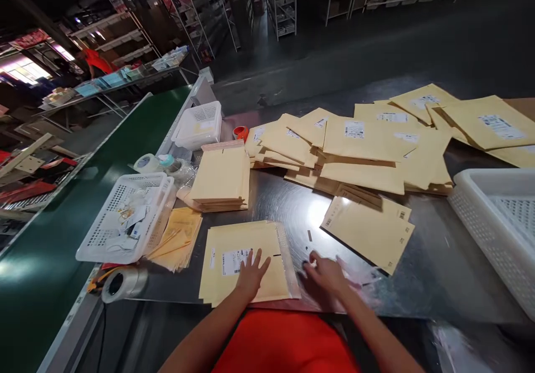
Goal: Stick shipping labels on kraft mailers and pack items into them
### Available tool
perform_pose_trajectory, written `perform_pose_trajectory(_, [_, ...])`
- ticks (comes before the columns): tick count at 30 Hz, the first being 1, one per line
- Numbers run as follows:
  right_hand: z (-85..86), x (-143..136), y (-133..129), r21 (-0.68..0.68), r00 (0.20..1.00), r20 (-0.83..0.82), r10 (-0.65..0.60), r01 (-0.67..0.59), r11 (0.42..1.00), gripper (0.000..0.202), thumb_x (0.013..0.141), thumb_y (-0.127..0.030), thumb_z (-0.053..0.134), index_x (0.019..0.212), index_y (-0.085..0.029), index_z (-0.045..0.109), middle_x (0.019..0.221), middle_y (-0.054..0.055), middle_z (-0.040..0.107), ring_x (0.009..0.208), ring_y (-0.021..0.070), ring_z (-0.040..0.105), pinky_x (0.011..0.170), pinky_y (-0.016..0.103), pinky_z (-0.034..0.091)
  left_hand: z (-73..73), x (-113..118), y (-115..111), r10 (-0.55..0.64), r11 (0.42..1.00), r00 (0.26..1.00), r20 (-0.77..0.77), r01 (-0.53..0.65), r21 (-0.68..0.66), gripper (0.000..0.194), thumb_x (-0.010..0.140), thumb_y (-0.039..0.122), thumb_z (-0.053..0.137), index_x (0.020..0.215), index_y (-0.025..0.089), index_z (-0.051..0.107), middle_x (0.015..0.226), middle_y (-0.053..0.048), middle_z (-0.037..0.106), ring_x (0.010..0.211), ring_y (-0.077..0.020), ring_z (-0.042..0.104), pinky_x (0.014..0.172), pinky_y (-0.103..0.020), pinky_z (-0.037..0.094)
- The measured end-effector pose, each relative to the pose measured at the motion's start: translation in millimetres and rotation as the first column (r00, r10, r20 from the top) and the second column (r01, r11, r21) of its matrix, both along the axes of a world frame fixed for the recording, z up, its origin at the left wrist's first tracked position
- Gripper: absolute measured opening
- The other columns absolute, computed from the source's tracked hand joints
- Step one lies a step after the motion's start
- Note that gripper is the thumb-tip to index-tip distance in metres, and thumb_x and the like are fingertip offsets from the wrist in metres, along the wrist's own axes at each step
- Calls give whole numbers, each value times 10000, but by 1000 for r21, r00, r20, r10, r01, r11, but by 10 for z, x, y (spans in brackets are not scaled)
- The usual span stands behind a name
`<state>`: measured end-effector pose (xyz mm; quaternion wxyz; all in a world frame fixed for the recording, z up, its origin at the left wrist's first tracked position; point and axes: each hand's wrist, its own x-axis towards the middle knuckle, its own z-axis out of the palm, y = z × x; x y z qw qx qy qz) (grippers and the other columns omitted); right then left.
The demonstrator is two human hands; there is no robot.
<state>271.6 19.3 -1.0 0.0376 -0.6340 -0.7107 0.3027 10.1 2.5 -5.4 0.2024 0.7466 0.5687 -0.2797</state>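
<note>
My left hand lies with its fingers spread on a padded envelope. This tan envelope has a white printed label and a pale flap strip along its right side; another envelope edge shows beneath it. Just right of the flap, my right hand is held over the metal table with its fingers curled together. What those fingers hold, if anything, I cannot make out. A blurred, clear pinkish patch shows beside that hand. Flat tan mailers with barcodes lie beyond it.
A stack of padded envelopes stands behind, with a heap of labelled envelopes to its right. White baskets line the left edge near tape rolls. A large white crate is at right; a green conveyor runs left.
</note>
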Motion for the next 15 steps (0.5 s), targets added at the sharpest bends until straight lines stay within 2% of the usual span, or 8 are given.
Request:
perform_pose_trajectory(2, [-242, -348, -55, -73, 998, -40, 39, -42, 996, 236, 926, -363, 439, 914, -232, 635, 744, 31, 712, 704, 203, 647, 593, 272, 349, 0, 8, 12, 4, 1000, 1000, -2, -4, -8, 1036, 675, -21, 669, 1547, 335, 237, 1658, -115, 139, 1494, -420, 181, 1103, -627, 385])
perform_pose_trajectory(4, [-368, -519, -114, -116, 997, -45, 57, -62, 991, 252, 950, -309, 398, 930, -224, 634, 815, 44, 740, 756, 209, 676, 595, 269, 350, -8, 15, 18, 11, 1000, 1000, -6, -11, -8, 1033, 677, -21, 659, 1546, 342, 235, 1657, -112, 137, 1493, -418, 184, 1104, -629, 382])
perform_pose_trajectory(9, [-410, -739, -196, -100, 987, -64, 148, -154, 983, 291, 998, -306, 354, 971, -232, 634, 905, 50, 766, 868, 220, 707, 655, 272, 393, -55, 15, 1, 22, 1000, 1000, -8, -22, -5, 1013, 694, -14, 650, 1543, 354, 238, 1657, -98, 143, 1494, -410, 180, 1111, -628, 377])
perform_pose_trajectory(12, [-457, -973, -293, -66, 982, -33, 186, -188, 980, 278, 1009, -279, 355, 1011, -206, 623, 896, 66, 765, 828, 220, 722, 631, 272, 407, -93, 5, -18, 19, 1000, 1000, 1, -19, 13, 968, 723, -15, 637, 1542, 330, 255, 1654, -97, 149, 1492, -400, 189, 1115, -612, 389])
perform_pose_trajectory(15, [-549, -1167, -300, -17, 982, 21, 189, -188, 982, 264, 1005, -224, 364, 1028, -166, 621, 880, 104, 754, 754, 231, 727, 579, 276, 424, -155, -9, -26, 22, 999, 1000, 6, -22, 27, 981, 704, 23, 705, 1543, 280, 266, 1645, -96, 180, 1491, -385, 202, 1139, -572, 391])
